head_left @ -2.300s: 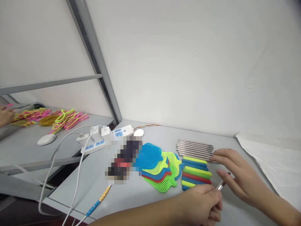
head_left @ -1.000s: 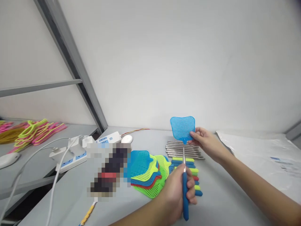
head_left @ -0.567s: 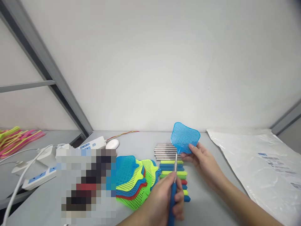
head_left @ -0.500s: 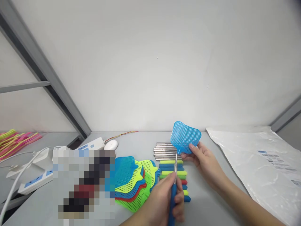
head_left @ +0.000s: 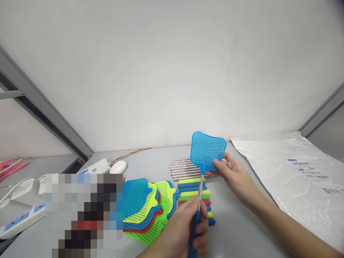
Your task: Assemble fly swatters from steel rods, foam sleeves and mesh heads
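Observation:
My left hand [head_left: 185, 222] is wrapped round a blue fly swatter handle [head_left: 195, 229] with a metal rod [head_left: 201, 188] pointing up. Between the thumb and fingers of my right hand [head_left: 232, 175] is the lower right edge of a blue mesh fly swatter head [head_left: 208, 148]. The neck of the head meets the rod's tip; how deep the rod goes in I cannot tell. Left of my hands lies a pile of swatter heads [head_left: 137, 200] in blue, yellow, red and green. Behind them are several metal rods [head_left: 185, 168] and a row of coloured handles [head_left: 192, 193], partly covered by my left hand.
A white plastic parcel bag [head_left: 292, 172] lies at the right. To the left are power strips [head_left: 25, 218] with cables, a round white disc [head_left: 118, 167] and thin wires [head_left: 131, 153]. Pink and yellow strands [head_left: 13, 167] rest farther left. A blurred patch hides part of the table.
The blue head has turned more upright and now lines up with the rod, its neck against the rod's tip. Both hands keep their holds. The camera view has shifted slightly.

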The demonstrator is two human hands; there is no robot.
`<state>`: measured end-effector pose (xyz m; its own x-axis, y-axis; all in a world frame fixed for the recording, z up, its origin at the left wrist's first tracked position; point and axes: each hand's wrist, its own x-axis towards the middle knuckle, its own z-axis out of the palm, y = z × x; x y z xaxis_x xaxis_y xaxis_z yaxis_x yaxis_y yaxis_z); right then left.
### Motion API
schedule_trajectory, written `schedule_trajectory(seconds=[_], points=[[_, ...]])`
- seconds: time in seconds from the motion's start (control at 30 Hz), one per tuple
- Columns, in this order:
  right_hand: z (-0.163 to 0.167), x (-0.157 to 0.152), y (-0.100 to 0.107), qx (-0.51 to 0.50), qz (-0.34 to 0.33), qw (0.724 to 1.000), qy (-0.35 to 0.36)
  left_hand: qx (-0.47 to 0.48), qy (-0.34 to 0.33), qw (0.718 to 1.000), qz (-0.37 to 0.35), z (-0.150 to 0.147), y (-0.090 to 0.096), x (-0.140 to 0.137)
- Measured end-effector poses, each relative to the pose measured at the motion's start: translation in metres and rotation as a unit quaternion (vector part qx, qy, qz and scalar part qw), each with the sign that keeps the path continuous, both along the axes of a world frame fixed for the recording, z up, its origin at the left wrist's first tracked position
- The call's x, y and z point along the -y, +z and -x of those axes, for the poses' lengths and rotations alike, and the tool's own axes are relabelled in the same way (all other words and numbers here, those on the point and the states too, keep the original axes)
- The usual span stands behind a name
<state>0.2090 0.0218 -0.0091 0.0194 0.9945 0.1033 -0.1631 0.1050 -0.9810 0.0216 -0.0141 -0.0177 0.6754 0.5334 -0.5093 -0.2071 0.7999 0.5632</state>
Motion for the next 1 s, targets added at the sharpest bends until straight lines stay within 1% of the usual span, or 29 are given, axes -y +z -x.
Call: schedule_trajectory(seconds=[0.27,0.43,0.63,0.77,0.83,0.93,1.0], points=[[-0.002,0.001,0.003,0.005,0.011,0.999,0.030,0.021,-0.015,1.000,0.005,0.003,-0.004,0.002],[-0.005,0.003,0.008,-0.008,0.004,0.997,0.074,0.037,-0.017,0.999,-0.026,0.005,-0.005,0.003],[-0.006,0.007,0.011,-0.033,0.057,0.991,0.119,0.045,-0.048,0.996,-0.060,0.010,-0.002,0.003],[-0.003,0.008,0.008,-0.036,0.055,0.992,0.105,0.039,-0.062,0.994,-0.080,0.012,0.000,0.002],[-0.003,0.006,0.005,-0.049,0.065,0.992,0.101,0.036,-0.073,0.993,-0.082,0.013,0.000,0.001],[-0.002,0.005,0.001,-0.058,0.103,0.990,0.076,0.030,-0.084,0.993,-0.072,0.014,-0.002,0.000],[-0.002,0.006,0.001,-0.041,0.134,0.989,0.048,0.019,-0.083,0.994,-0.065,0.014,-0.002,0.000]])
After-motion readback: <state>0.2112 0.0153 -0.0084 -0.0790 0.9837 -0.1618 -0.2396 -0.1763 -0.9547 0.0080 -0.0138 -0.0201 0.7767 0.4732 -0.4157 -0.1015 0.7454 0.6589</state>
